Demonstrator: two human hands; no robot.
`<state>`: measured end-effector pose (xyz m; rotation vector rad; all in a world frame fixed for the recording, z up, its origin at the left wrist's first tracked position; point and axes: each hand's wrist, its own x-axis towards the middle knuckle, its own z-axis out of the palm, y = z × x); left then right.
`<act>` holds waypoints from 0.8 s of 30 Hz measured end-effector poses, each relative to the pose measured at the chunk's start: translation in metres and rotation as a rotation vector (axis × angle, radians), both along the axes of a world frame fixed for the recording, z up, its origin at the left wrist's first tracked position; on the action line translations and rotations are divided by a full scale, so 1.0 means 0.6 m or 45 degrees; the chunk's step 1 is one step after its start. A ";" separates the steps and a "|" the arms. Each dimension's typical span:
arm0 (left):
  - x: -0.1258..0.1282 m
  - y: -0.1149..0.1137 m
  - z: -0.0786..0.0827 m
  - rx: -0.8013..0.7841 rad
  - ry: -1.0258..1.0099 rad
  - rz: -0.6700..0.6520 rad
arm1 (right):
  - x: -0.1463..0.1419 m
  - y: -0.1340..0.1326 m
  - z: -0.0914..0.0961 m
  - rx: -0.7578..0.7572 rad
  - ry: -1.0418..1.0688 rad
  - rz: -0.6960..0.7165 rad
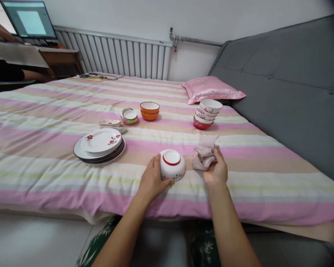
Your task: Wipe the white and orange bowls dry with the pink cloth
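Observation:
A white bowl (pixel 172 168) with a red ring round its foot is tipped so that its underside faces up and toward me. My left hand (pixel 153 178) grips its left side, thumb along the near edge. To the right, my right hand (pixel 217 168) is closed on a crumpled pale pink cloth (pixel 203 157), held apart from the bowl. Beyond the cloth, a leaning stack of bowls (pixel 207 115), white with red patterns above a red one, stands on the striped bedspread (pixel 144 137).
Left of the bowl lies a stack of plates (pixel 102 141) with red flowers. Behind are small dishes (pixel 129 115) and orange bowls (pixel 149 111). A pink pillow (pixel 211 89) rests by the grey headboard (pixel 281 70). Cables (pixel 97 76) lie at the far edge; a person (pixel 5 55) sits far left.

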<state>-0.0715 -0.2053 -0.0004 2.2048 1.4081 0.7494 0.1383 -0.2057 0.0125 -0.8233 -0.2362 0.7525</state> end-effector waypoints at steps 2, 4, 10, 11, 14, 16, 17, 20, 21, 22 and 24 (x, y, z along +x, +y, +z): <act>0.000 0.000 -0.001 0.002 0.000 0.002 | 0.006 -0.001 0.005 0.094 0.019 0.053; 0.000 0.000 -0.001 0.002 -0.001 0.002 | 0.010 0.001 0.009 0.113 -0.045 -0.116; 0.000 0.002 -0.001 0.005 -0.008 0.000 | -0.003 0.016 0.005 -0.123 -0.246 -0.232; 0.000 0.002 -0.002 0.005 -0.007 0.001 | -0.006 0.017 0.003 -0.137 -0.225 -0.169; 0.000 0.003 -0.002 0.022 -0.015 -0.005 | -0.010 0.019 -0.001 -0.097 -0.124 -0.125; 0.000 0.003 -0.002 0.035 -0.019 -0.011 | -0.006 0.018 -0.002 -0.075 -0.036 -0.185; 0.000 0.003 -0.002 0.035 -0.017 -0.010 | -0.002 0.018 -0.002 -0.082 0.002 -0.232; 0.000 0.002 0.000 0.017 0.000 -0.005 | 0.010 0.016 -0.007 -0.148 0.054 -0.334; 0.001 0.002 0.001 0.011 0.004 -0.003 | 0.012 0.015 -0.009 -0.179 0.051 -0.337; 0.001 0.001 0.001 0.008 0.008 -0.001 | 0.013 0.014 -0.013 -0.214 0.045 -0.330; 0.001 0.001 0.001 0.005 0.012 0.005 | 0.011 0.012 -0.019 -0.280 0.008 -0.278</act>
